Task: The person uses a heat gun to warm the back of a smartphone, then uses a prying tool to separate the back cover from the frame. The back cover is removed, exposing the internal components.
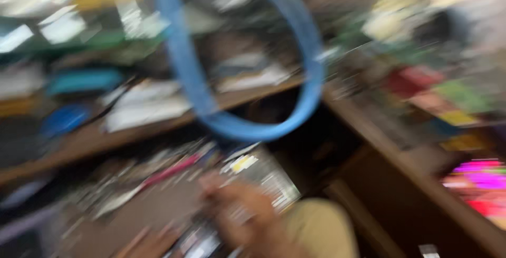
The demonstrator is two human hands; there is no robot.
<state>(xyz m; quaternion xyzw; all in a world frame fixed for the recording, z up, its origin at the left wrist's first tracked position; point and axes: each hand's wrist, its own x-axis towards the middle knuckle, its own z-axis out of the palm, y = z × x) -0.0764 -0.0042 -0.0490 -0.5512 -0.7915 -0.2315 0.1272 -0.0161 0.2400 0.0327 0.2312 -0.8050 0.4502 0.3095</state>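
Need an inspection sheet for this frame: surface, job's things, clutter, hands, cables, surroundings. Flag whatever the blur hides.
Surface: brown wooden shelf board running diagonally, second wooden board at right; heavy motion blur.
Job's things: dark flat item with white and yellow markings at the right hand; kind cannot be told.
Clutter: pink thin stick-like item, white papers, blue rounded items on the shelf.
Hands: right hand with tan sleeve on the dark item, grip unclear; left hand low at frame edge, fingers blurred.
Cables: thick blue looped band hanging in front; no cable identifiable.
Surroundings: colourful packed goods at right, blurred.
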